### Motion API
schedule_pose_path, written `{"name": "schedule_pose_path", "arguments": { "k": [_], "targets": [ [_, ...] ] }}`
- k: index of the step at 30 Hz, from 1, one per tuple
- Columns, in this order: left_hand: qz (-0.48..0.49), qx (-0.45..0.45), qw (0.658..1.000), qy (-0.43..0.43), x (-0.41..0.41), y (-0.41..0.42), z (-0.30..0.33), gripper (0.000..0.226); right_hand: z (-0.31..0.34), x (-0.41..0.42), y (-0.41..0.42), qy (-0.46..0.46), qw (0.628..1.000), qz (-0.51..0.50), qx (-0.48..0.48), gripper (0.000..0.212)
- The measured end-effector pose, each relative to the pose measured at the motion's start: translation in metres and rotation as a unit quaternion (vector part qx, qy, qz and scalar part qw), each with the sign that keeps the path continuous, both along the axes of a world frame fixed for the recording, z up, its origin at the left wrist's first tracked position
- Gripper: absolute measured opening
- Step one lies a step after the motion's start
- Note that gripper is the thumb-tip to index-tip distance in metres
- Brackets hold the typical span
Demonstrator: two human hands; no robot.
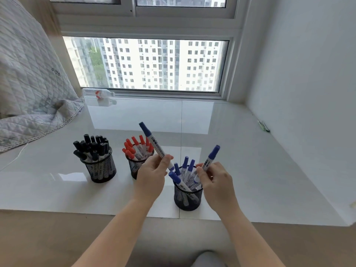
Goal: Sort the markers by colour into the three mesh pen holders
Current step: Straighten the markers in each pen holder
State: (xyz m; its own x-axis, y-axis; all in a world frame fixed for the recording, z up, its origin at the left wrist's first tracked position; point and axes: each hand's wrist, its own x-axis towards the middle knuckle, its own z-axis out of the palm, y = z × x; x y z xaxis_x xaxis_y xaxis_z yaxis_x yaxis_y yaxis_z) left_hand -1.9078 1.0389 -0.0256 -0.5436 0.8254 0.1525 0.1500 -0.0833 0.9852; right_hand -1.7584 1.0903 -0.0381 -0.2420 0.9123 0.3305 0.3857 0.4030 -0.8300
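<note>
Three black mesh pen holders stand on the white sill. The left holder [102, 170] is full of black markers [91, 146]. The middle holder [134, 166] has red markers [133, 147]. The near right holder [187, 197] contains several blue markers [183, 174]. My left hand [152, 174] grips a blue marker [152, 141], cap pointing up and left, just left of the blue holder. My right hand [215, 182] pinches a second blue marker [211, 157] above that holder's right rim, cap up and right.
A quilted grey blanket [28, 83] covers the left end of the sill. A plastic bottle [98, 93] lies by the window frame. Some green pens [263, 126] lie against the right wall. The sill's front edge [115, 214] runs below the holders.
</note>
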Motion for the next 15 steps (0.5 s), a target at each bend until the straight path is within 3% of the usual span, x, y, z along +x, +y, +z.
{"name": "schedule_pose_path", "arguments": {
  "k": [2, 4, 12, 15],
  "targets": [
    [0.0, 0.006, 0.999, 0.044, 0.002, -0.001, -0.005, 0.012, -0.004, 0.001, 0.0, -0.031, 0.999, -0.002, 0.035, 0.004],
    [0.009, 0.014, 0.997, 0.08, 0.003, -0.002, -0.008, 0.009, -0.009, 0.002, 0.0, -0.069, 0.996, -0.007, 0.057, 0.007],
    [0.034, 0.016, 0.989, 0.146, 0.01, -0.005, -0.012, 0.053, -0.014, 0.004, 0.001, -0.069, 0.991, -0.064, 0.095, 0.025],
    [0.013, 0.011, 0.986, 0.165, 0.013, -0.005, -0.011, 0.051, -0.015, 0.005, -0.001, -0.078, 0.983, -0.089, 0.138, 0.025]
  ]
}}
